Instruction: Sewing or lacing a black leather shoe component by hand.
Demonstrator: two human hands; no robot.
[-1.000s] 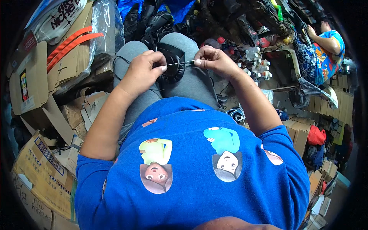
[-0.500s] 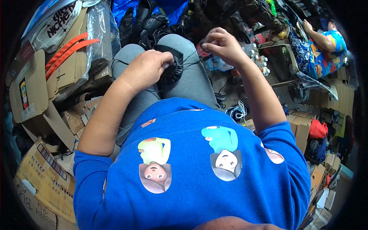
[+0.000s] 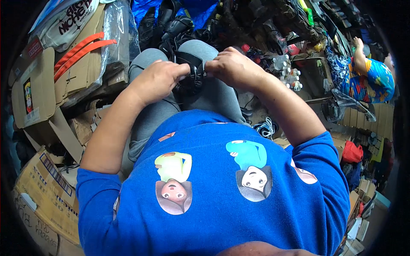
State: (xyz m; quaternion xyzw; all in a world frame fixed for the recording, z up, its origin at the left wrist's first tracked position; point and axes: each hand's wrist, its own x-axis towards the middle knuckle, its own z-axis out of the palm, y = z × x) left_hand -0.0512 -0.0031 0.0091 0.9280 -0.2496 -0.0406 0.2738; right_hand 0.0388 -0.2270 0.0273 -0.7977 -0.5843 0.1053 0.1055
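A black shoe rests on my lap between the knees of my grey trousers. Its dark sides look creased, and part of it is hidden by my fingers. My left hand is closed on the shoe's left edge, thumb and fingers pinched together. On the opposite side, my right hand is also closed, its fingertips pressed together close to the shoe's right edge. Whatever they pinch is too small and dark to make out. A thin dark cord runs over my left thigh.
Several black shoes lie beyond my knees beside a blue sheet. Flattened cardboard with orange strips is stacked at the left. Plastic bottles stand at the right; farther off is another person in bright patterned clothing.
My right hand has come left and down from its raised place to the shoe's right edge. My left hand stays at the shoe. The other person's arm at far right has shifted.
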